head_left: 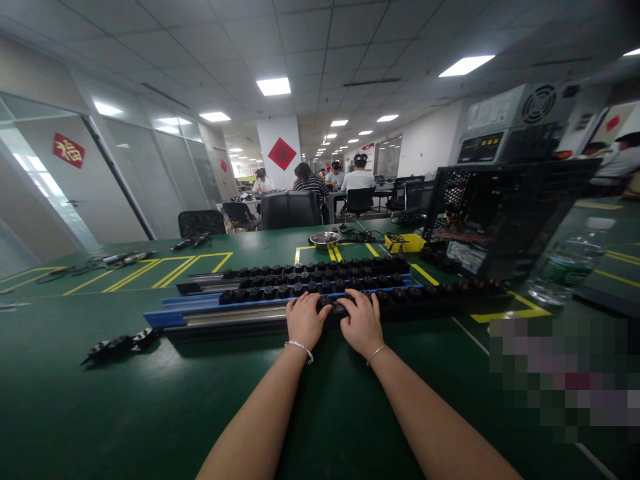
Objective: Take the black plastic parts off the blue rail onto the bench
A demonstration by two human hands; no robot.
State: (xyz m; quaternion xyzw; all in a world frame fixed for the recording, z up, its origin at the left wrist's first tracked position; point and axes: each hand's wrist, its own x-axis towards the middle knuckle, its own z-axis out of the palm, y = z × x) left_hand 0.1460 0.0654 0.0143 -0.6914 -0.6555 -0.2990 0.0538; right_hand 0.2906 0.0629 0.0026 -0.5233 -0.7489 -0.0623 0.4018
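Hands, left (pixel 304 321) and right (pixel 361 323), palms down, touching black piece (pixel 335 307).

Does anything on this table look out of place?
A dark clump lies askew at the left, apart from the neat rows of black pieces. The computer case looks odd too: its side is open.

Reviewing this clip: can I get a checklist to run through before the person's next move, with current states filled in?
1. Left grip and right grip both at the front rail: ok.
2. Black part between them fully seated: cannot tell, fingers partly cover it.
3. Every black part in the rows: not ok, some loose black parts lie on the table near the rails' left end.
4. Water bottle upright and away from both hands: ok.
5. Yellow bin apart from the hands: ok, it sits behind the rows.
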